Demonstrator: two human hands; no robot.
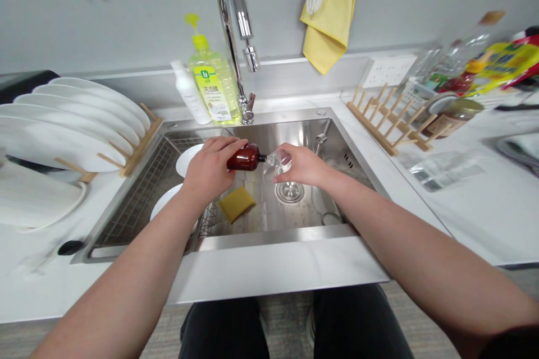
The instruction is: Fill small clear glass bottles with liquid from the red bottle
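Over the sink (pixel 269 238), my left hand (pixel 213 168) is wrapped round a brown bottle (pixel 248 157). The bottle lies on its side in the air, its dark neck pointing right. My right hand (pixel 301 164) pinches a small clear see-through object (pixel 275 160) right at the bottle's mouth. It looks like a little cup or funnel, but I cannot tell which, nor whether it touches the neck. Below the bottle, a yellow sponge (pixel 236 204) rests on the sink floor. The drain (pixel 290 192) is under my right hand.
White plates (pixel 187 161) sit in the wire basket (pixel 158 171) at the sink's left. Behind rises the chrome faucet (pixel 238 22), beside a dish soap bottle (pixel 214 90) and a white bottle (pixel 190 92). Wooden racks flank the sink; the left one holds several plates (pixel 63 134), the right rack (pixel 383 120) stands near jars.
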